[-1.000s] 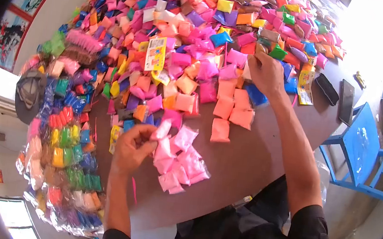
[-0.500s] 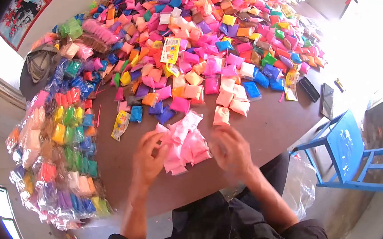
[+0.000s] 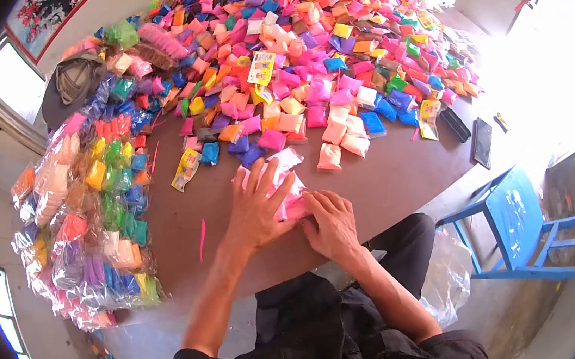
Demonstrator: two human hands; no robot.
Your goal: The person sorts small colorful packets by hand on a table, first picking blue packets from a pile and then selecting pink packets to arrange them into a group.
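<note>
A small heap of pale pink packets (image 3: 290, 202) lies on the brown table in front of me. My left hand (image 3: 259, 208) rests over its left side, fingers spread and stretched across the packets. My right hand (image 3: 330, 225) is at the heap's lower right, its fingers bent and closed on the edge of a pink packet. Both hands cover much of the heap. Just beyond lies a peach packet (image 3: 330, 157). A thin pink strip (image 3: 202, 241) lies on the table left of my left forearm.
A large pile of colourful packets (image 3: 301, 60) covers the table's far side. Clear bags of sorted packets (image 3: 102, 215) line the left edge, near a cap (image 3: 77, 79). A yellow printed packet (image 3: 186, 169) lies closer. A phone (image 3: 482, 142) sits at right, above a blue chair (image 3: 517, 220).
Both hands have come down onto the pink heap, the left spreading over it and the right closing on its edge. A pink strip now lies on the table at left. The view has shifted slightly.
</note>
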